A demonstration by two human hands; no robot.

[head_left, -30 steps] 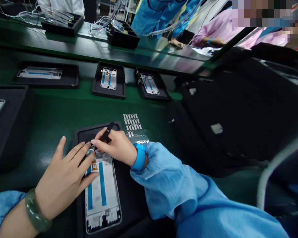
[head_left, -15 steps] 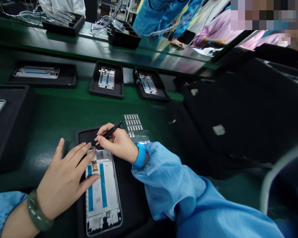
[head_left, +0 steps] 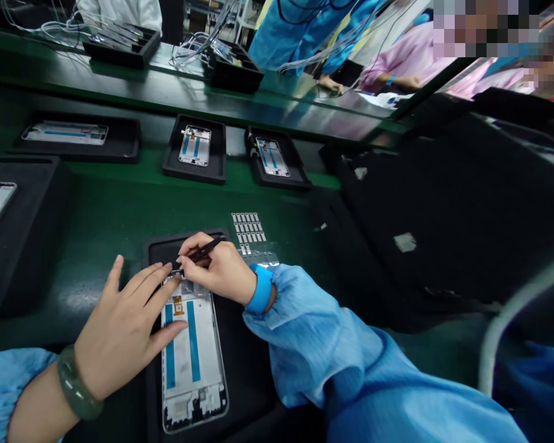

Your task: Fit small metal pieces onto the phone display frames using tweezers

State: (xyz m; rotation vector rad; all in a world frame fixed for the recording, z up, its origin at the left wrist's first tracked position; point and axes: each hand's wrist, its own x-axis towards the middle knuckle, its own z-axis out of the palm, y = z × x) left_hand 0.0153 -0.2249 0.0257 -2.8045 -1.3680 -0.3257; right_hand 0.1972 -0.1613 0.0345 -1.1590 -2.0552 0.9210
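Note:
A phone frame (head_left: pixel 203 357) with two blue strips and a small orange flex connector lies in a black tray (head_left: pixel 253 381) before me. My left hand (head_left: pixel 129 320) is open, palm down, with fingers spread. Its fingertips rest at the top left of the frame, and the thumb reaches over one blue strip. My right hand (head_left: pixel 216 271) is closed in a pinch around black tweezers (head_left: pixel 205 249). Their tips point down at the frame's top edge, close to my left fingertips; the exact contact point is hidden by the fingers.
A sheet of small silver stickers (head_left: pixel 248 229) lies on the green bench (head_left: pixel 120 209) beyond my right hand. Several black trays with phone frames stand at the back, one tray (head_left: pixel 194 175) in the middle. Black covered material (head_left: pixel 443 227) fills the right. Co-workers sit across the bench.
The tweezers now lie at a slightly lower angle in my right hand, whose fingers have shifted a little. My left hand stays at the frame's top left. The view has moved slightly.

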